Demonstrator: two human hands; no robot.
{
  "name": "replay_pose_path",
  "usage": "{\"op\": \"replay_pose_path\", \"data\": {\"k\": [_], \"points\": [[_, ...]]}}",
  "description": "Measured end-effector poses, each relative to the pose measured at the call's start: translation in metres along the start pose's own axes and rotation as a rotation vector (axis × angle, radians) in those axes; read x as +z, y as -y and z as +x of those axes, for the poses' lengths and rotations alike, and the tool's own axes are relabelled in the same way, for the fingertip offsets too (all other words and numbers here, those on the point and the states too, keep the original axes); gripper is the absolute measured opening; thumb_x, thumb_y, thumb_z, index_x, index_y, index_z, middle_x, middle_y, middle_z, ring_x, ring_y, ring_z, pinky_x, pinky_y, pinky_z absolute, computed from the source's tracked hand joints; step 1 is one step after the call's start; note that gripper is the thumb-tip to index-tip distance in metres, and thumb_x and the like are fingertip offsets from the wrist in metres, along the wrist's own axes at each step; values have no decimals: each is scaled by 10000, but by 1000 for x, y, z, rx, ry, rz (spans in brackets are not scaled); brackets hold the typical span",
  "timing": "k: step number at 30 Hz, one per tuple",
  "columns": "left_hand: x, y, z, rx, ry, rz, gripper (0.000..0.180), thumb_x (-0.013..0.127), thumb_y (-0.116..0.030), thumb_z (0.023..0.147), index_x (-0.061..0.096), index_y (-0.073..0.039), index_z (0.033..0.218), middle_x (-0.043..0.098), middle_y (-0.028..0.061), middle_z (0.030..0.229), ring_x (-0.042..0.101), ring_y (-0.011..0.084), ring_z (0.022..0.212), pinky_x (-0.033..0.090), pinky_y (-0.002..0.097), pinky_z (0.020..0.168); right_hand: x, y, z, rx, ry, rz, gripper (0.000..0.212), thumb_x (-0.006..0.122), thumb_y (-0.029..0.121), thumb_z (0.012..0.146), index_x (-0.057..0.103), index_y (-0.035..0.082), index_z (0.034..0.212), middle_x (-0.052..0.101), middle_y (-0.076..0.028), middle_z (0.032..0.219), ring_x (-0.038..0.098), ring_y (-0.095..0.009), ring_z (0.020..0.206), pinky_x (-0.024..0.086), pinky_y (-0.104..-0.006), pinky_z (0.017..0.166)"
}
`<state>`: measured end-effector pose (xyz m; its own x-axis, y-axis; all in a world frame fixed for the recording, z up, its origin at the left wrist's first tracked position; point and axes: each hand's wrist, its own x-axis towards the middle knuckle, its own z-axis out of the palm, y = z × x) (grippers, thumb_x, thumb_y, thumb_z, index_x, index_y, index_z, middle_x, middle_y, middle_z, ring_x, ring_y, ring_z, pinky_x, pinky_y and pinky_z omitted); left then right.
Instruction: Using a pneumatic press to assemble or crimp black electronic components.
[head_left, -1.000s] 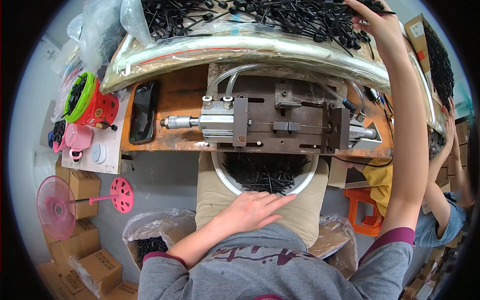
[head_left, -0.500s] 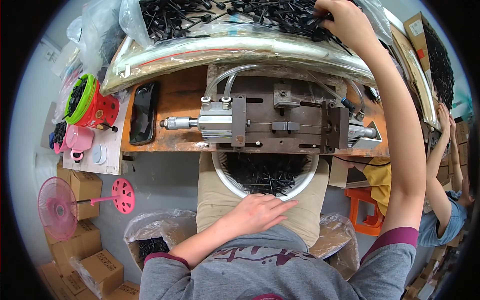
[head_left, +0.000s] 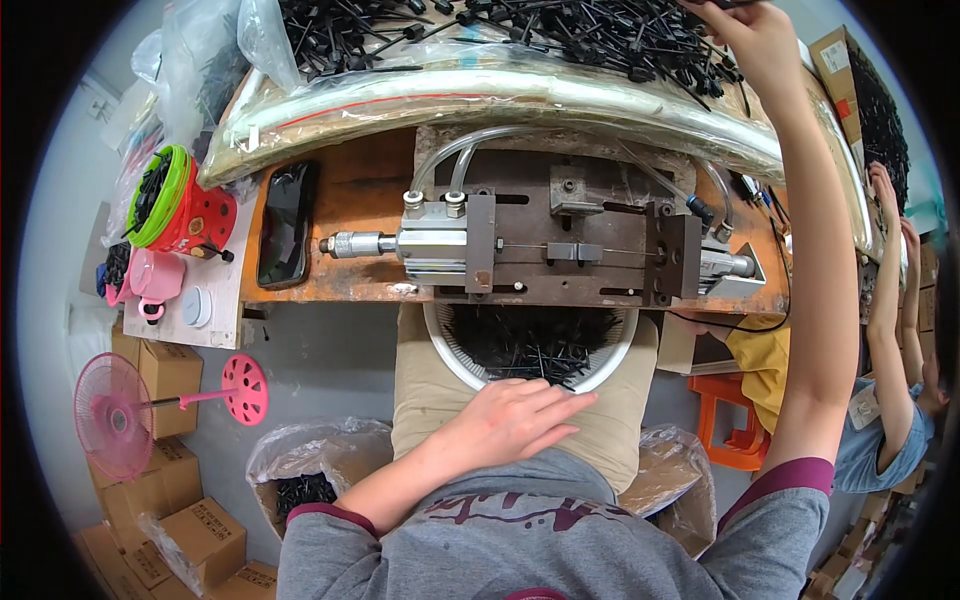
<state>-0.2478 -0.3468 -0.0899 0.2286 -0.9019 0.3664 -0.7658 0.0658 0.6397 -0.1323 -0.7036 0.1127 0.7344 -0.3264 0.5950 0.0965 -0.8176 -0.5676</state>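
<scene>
My left hand lies flat at the near rim of a white basket in my lap, fingers stretched out and holding nothing. The basket contains many thin black plastic parts. Reaching far forward, my right hand is at the right end of a heaped pile of similar black stemmed parts. Its fingers are curled, with something dark at them, partly cut off by the upper edge of the view. Between me and the pile sits a metal fixture with pneumatic cylinders and a small grey block in its middle.
A phone lies on the wooden bench left of the fixture. Farther left are a red and green bucket, a pink mug and a pink fan. An orange stool and another person's arms are at right.
My right hand has moved right and farther away over the pile, toward the upper edge. The left hand has hardly moved. The other person's hands have risen a little.
</scene>
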Motion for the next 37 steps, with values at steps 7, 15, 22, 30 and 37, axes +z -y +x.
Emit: {"op": "replay_pose_path", "data": {"k": [7,15,22,30,37], "points": [[-47,-11,32,-199,-469,-319,473,735,32,818,612,29,1274,680,162,1155,688,202,946,583,299,809,12,47,-119,-825,-32,-164,334,696,54,698,737,22,1028,667,-124,902,627,-205,680,501,-289,572],[-55,-12,49,-204,-507,-552,399,773,40,787,681,6,1173,692,114,1034,688,160,882,607,283,792,43,53,-220,-866,41,-163,440,667,95,569,730,-69,973,695,-178,970,556,-174,582,466,-265,490],[-52,-12,50,-106,-467,-185,342,840,-19,700,743,-12,1028,715,108,953,693,197,839,578,285,702,37,45,-233,-508,40,30,307,816,3,695,742,-17,992,707,-157,1005,677,-249,758,532,-306,610],[-50,-11,45,27,-386,-62,320,856,-90,643,758,-47,944,703,86,944,683,210,799,551,299,667,15,63,-234,532,81,686,131,737,42,860,717,-27,970,700,-76,920,607,-73,585,474,-187,526],[-52,-14,40,69,-400,-36,330,866,-100,628,760,-48,936,700,123,1095,689,226,837,556,304,694,11,50,-224,607,-42,864,158,702,100,916,685,-31,1002,688,-91,871,569,-93,513,426,-187,459]]}}
